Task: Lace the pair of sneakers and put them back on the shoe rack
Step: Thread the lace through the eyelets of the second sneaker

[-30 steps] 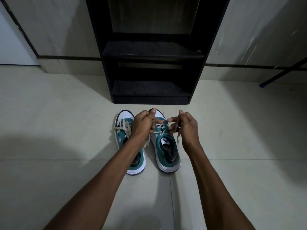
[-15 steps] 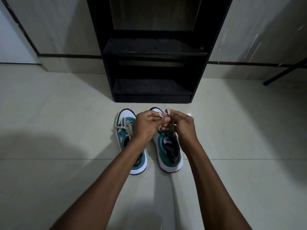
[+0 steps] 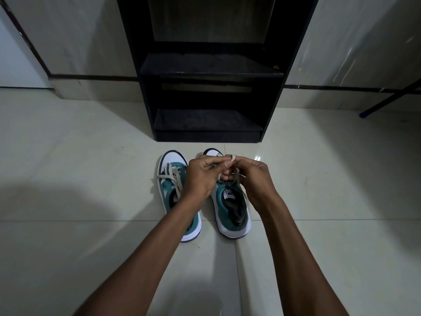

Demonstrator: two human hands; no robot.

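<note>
Left hand [image 3: 200, 176] and right hand [image 3: 254, 179] meet, fingertips pinched together.

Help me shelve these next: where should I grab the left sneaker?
Grip the left sneaker at its heel collar, coming from above on the near side. Its toe points toward the shoe rack, the open mouth faces up, and loose laces cover the front.

Two teal-and-white sneakers side by side on floor, toes toward black shoe rack [image 3: 211, 71]. Left sneaker [image 3: 175, 192] laced; right sneaker [image 3: 232, 206] lace [image 3: 232, 158] pinched above its tongue.

rack shelves [image 3: 205, 120] open, sneakers [image 3: 232, 206] block floor [image 3: 91, 179] in front
</note>
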